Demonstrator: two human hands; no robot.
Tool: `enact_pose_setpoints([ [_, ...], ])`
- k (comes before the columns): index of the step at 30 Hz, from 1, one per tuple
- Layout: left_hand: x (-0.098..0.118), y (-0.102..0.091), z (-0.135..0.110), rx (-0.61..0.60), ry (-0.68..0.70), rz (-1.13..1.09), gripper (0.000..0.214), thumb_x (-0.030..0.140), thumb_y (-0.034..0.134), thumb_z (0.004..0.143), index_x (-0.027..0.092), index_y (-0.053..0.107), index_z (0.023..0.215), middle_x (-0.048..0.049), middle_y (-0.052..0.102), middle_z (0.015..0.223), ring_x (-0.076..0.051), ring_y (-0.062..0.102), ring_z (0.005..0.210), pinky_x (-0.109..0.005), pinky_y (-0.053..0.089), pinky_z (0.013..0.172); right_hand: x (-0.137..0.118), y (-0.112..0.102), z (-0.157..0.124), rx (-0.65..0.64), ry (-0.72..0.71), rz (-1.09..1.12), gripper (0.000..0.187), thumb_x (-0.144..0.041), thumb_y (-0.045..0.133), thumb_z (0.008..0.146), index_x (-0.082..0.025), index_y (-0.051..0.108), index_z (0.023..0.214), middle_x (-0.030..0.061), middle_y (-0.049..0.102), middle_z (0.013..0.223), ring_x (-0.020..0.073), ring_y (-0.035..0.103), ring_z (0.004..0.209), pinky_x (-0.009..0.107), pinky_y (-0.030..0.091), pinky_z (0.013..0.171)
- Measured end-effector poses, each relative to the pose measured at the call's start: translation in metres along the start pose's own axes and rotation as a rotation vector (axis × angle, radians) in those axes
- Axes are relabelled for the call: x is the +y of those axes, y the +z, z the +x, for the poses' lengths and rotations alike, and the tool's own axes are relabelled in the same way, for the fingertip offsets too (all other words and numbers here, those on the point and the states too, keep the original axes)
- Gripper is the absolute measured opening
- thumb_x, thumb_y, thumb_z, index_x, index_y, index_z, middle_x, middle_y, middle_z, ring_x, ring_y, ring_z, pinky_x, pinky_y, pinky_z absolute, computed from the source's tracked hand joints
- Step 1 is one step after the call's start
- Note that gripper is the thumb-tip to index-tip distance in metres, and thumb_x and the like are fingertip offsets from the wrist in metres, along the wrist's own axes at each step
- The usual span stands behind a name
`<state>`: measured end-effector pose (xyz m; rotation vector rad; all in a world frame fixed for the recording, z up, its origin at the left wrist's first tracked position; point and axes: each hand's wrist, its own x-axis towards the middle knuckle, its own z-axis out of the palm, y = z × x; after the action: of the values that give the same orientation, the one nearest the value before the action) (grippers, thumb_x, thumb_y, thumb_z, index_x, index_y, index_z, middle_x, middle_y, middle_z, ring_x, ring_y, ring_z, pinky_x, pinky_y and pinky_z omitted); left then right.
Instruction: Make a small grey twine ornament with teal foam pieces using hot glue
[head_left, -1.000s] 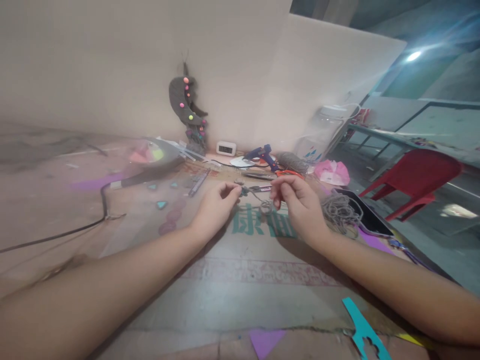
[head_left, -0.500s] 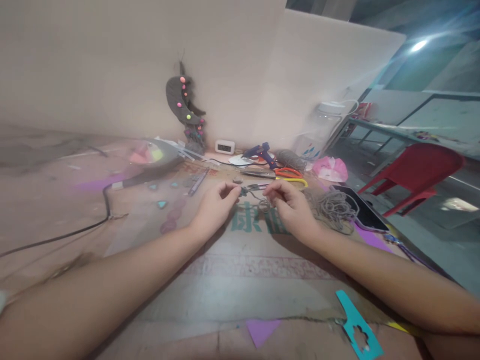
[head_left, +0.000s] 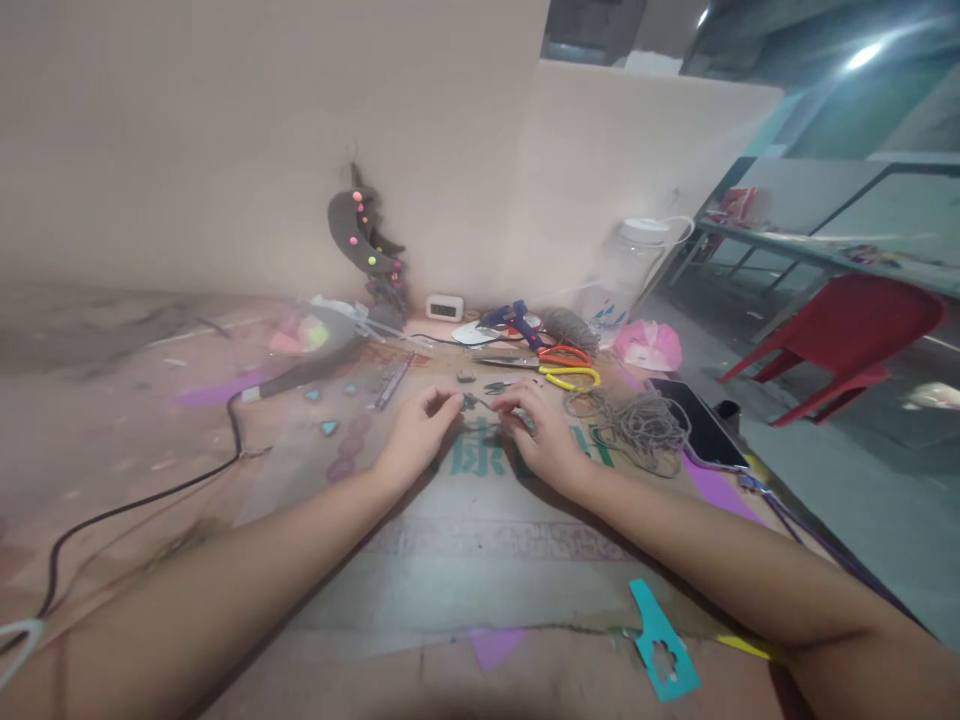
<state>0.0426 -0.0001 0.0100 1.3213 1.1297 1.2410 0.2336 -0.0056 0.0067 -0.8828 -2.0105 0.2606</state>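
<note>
My left hand [head_left: 422, 430] is closed in a pinch at the middle of the work surface. A small dark-green piece [head_left: 469, 402], too blurred to name, sits at its fingertips. My right hand [head_left: 541, 440] faces it, thumb and fingers pinched on a thin grey cord [head_left: 484, 403] that runs toward that piece. Just right of my right hand lies a loose heap of grey cord [head_left: 646, 428]. Beyond the hands are scissors [head_left: 551, 365] with orange and yellow handles, and a small dark-bladed tool [head_left: 501, 387]. Small turquoise pieces [head_left: 328, 428] lie left of my left hand.
Behind stand a white digital clock [head_left: 445, 307], a blue glue gun [head_left: 514, 320] and a clear bottle [head_left: 630, 265]. A grey crescent ornament [head_left: 352, 235] hangs on the wall. A phone [head_left: 701, 425] lies right, a turquoise cut-out [head_left: 664, 645] in front. A black cable [head_left: 150, 500] crosses the left.
The hands are closer together, with the right moved left toward the left hand. The cord between them spans a shorter gap. The whole view has shifted slightly.
</note>
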Motion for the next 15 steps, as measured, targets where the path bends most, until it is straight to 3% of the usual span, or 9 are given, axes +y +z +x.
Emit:
enact_pose_setpoints([
  [8,-0.003,-0.0004,0.0006,0.0,-0.035,-0.019,0.036,0.053,0.071,0.073,0.018,0.062,0.079,0.0019,0.059,0.067,-0.013,0.054,0.064,-0.025,0.046,0.064,-0.0001,0.0021,-0.0056,-0.082,0.017,-0.009,0.024,-0.001,0.043,0.083,-0.023,0.053,0.086,0.0057,0.053,0.088,0.0216,0.054,0.086,0.036,0.047,0.078],
  [12,-0.0034,-0.0006,-0.0004,-0.008,-0.005,-0.036,0.03,0.047,0.07,0.076,0.018,0.062,0.078,0.0027,0.059,0.066,-0.013,0.055,0.064,-0.025,0.046,0.067,0.0036,0.0038,-0.0062,-0.037,0.005,-0.066,0.023,-0.001,0.044,0.079,-0.023,0.051,0.082,0.0059,0.05,0.087,0.0228,0.051,0.085,0.037,0.046,0.078],
  [15,-0.0032,-0.0008,-0.001,-0.007,-0.01,-0.038,0.025,0.041,0.068,0.077,0.017,0.062,0.08,0.0014,0.061,0.071,-0.013,0.057,0.068,-0.024,0.047,0.069,0.0039,0.0051,-0.0063,0.006,-0.018,-0.153,0.021,-0.004,0.043,0.084,-0.022,0.053,0.087,0.007,0.05,0.09,0.0236,0.052,0.088,0.039,0.046,0.081],
])
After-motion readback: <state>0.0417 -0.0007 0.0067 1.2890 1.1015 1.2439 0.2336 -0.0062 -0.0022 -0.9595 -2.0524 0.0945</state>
